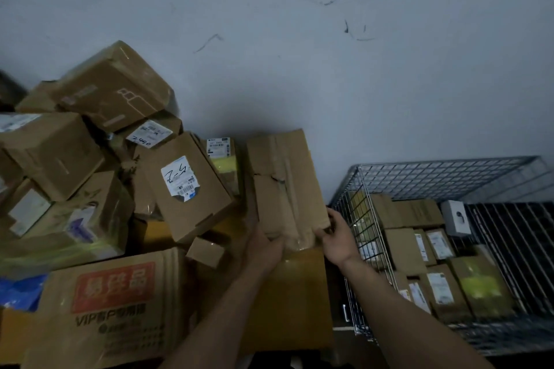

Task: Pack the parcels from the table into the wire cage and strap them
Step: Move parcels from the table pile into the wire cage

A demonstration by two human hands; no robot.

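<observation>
A long brown cardboard parcel (283,180) with torn tape lies on the table (296,302) beside the wall. My left hand (263,244) grips its near left corner and my right hand (337,237) grips its near right corner. To the left is a heap of brown parcels (99,159), some with white labels. The wire cage (434,174) stands low at the right and holds several parcels (431,257) laid flat.
A big box with a red printed panel (111,305) sits at the table's near left. A small white box (455,217) rests on the cage's parcels. A grey wall (299,39) closes off the back. Something blue (21,290) lies at the far left.
</observation>
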